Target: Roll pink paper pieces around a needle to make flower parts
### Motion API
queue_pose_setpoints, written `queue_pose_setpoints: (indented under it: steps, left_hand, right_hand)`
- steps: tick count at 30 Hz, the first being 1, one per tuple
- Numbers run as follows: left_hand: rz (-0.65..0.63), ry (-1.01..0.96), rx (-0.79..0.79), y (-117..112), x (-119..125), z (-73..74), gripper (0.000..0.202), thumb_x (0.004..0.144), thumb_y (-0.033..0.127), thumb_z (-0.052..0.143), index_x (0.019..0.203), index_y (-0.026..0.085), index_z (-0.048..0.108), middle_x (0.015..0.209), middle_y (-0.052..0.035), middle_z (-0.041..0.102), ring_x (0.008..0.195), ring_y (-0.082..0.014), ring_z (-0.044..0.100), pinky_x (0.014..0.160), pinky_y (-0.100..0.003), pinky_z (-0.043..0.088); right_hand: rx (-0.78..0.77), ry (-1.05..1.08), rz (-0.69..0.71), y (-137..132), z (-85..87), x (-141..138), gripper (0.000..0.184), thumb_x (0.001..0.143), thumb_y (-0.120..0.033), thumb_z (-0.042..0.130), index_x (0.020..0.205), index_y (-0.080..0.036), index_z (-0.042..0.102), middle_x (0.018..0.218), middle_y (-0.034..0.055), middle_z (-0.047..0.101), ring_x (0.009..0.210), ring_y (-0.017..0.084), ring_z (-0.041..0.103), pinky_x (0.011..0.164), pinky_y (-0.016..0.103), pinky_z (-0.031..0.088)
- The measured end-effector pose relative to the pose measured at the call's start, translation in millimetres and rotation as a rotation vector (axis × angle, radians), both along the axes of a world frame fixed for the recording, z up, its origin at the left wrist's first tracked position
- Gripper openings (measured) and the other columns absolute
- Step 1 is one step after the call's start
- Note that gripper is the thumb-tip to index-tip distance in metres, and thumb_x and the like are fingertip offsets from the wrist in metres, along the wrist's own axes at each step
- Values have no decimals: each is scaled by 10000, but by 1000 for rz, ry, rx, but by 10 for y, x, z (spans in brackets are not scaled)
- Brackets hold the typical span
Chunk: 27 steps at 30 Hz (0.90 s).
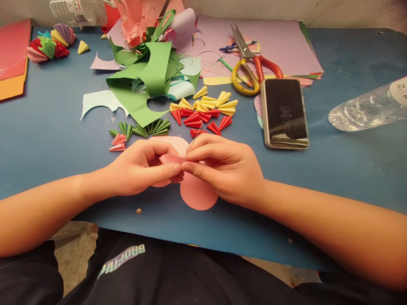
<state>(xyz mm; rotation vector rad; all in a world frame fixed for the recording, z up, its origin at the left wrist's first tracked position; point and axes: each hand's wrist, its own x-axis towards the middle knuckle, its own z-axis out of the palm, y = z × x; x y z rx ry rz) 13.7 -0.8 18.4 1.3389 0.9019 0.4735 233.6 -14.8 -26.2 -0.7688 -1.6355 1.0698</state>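
Note:
My left hand point(140, 167) and my right hand point(224, 167) meet over the blue table, both pinched on a folded pink paper piece point(171, 159). A thin needle-like sliver point(192, 144) rises from my right fingertips. Pink paper circles point(197, 195) lie under and below my hands. Just beyond them lie small folded paper cones: red point(199, 120), yellow point(210, 101), green point(149, 128) and pink point(117, 143).
A black phone point(285, 112) lies to the right, scissors point(251, 67) behind it on lilac paper sheets point(286, 46). Green paper scraps point(149, 80) pile at the back centre. A clear plastic bottle point(369, 108) lies far right. A coloured paper fan piece point(51, 42) sits back left.

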Motion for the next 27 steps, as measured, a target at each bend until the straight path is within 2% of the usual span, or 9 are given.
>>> queue_pose_setpoints:
  steps: [3,6,9,12,15,19,25,27]
  left_hand:
    - [35,48,73,-19,14,-14,258,904,408,817,863,169,729,798,-63,776,690,-157,715,576,-228,543]
    - [79,120,233,-43,47,-21,193,880,346,801,831,176,723,811,-52,768,675,-147,698,587,-234,545]
    - [121,171,361,-61,78,-21,184,855,317,801,768,189,703,773,-37,740,669,-143,669,580,-239,516]
    - [158,197,424,-68,93,-15,201,866,328,787,740,202,692,691,-13,670,637,-137,615,562,-246,478]
    - [153,201,461,-66,91,-1,231,899,334,750,722,202,683,637,4,612,603,-124,565,558,-249,455]
    - [134,204,492,-66,71,22,223,906,282,727,708,195,672,632,12,611,606,-115,543,575,-246,446]
    - [199,247,432,-77,28,43,225,934,383,750,807,199,726,851,-39,797,808,-187,717,737,-287,560]
    - [222,235,382,-75,25,41,225,928,380,761,806,195,722,853,-41,802,816,-191,731,742,-290,576]
  right_hand:
    - [-51,5,16,-20,21,-5,63,898,-248,871,844,-247,840,837,37,768,761,173,697,720,358,580]
    - [-79,-14,-30,-38,40,-10,97,928,-274,832,834,-249,824,828,42,771,780,188,694,758,382,596]
    - [-53,-39,-72,-46,50,-9,110,944,-271,803,835,-258,817,841,43,779,808,197,701,780,386,612]
    - [-8,-81,-111,-46,54,-6,88,942,-263,805,855,-258,819,858,47,782,825,201,711,775,378,615]
    - [28,-120,-138,-45,65,-9,79,947,-242,797,871,-254,816,868,48,776,823,195,707,752,364,603]
    - [35,-119,-117,-34,102,-8,127,956,-221,780,832,-247,785,837,40,756,800,184,684,718,349,578]
    - [-223,-8,-89,32,119,29,147,971,-310,788,856,-233,740,809,15,725,699,151,639,643,319,556]
    - [-232,17,-44,39,107,30,140,980,-293,780,866,-227,733,815,14,725,735,152,657,661,308,566]
